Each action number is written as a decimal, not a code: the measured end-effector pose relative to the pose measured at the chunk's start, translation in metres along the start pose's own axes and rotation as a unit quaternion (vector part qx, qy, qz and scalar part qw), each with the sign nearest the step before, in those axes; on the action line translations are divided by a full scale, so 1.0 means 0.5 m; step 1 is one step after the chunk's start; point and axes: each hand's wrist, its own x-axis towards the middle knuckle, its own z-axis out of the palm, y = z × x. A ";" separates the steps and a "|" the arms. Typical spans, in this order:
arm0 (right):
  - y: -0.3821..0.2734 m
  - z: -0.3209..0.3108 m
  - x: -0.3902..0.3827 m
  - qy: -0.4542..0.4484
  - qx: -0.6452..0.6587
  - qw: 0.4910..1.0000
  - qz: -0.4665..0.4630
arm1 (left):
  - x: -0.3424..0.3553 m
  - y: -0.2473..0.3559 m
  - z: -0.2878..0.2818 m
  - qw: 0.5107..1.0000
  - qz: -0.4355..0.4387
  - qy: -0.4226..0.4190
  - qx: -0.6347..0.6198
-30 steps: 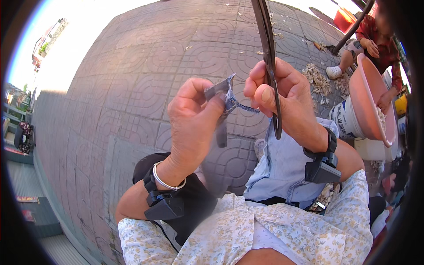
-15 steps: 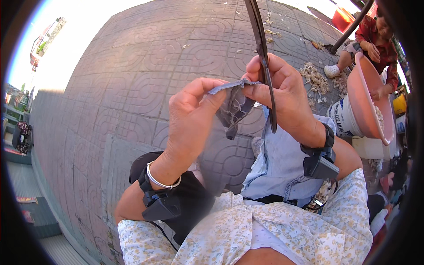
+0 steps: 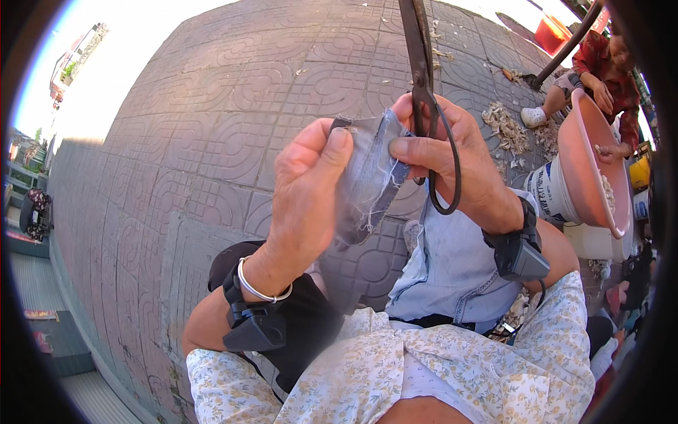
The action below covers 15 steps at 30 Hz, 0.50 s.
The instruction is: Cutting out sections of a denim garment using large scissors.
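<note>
A small scrap of blue-grey denim cloth (image 3: 367, 169) with frayed edges and loose white threads is stretched between my two hands over the paving. My left hand (image 3: 304, 177) is closed, thumb and fingers pinching the scrap's dark left edge. On the other side, my right hand (image 3: 470, 162) grips the cloth between thumb and fingers. Dark metal scissors (image 3: 418, 56) also hang in that right hand, a loop handle around its fingers and the blades pointing up and away. A light blue denim garment (image 3: 452, 272) lies over my right thigh.
At right, a person in a red patterned top (image 3: 590, 60) sits reaching into a tilted pink basin (image 3: 575, 138), beside a white bucket (image 3: 549, 191). Pale scraps (image 3: 505, 127) lie heaped on the paving (image 3: 212, 141). A dark patterned bag (image 3: 35, 214) is at far left.
The cloth has been turned and spread open, its lighter face now showing. My right hand has rotated slightly, so the scissors' handle loop shows more fully.
</note>
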 end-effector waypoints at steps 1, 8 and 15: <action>0.002 -0.002 0.001 -0.013 -0.008 1.000 -0.004 | -0.001 0.000 0.002 1.000 0.005 0.010 0.006; 0.007 -0.005 0.005 -0.031 0.034 0.999 -0.002 | -0.001 -0.001 0.005 0.999 0.022 0.026 -0.040; 0.001 -0.002 -0.002 0.001 0.036 0.999 -0.007 | -0.004 0.006 0.002 0.999 0.021 -0.020 -0.021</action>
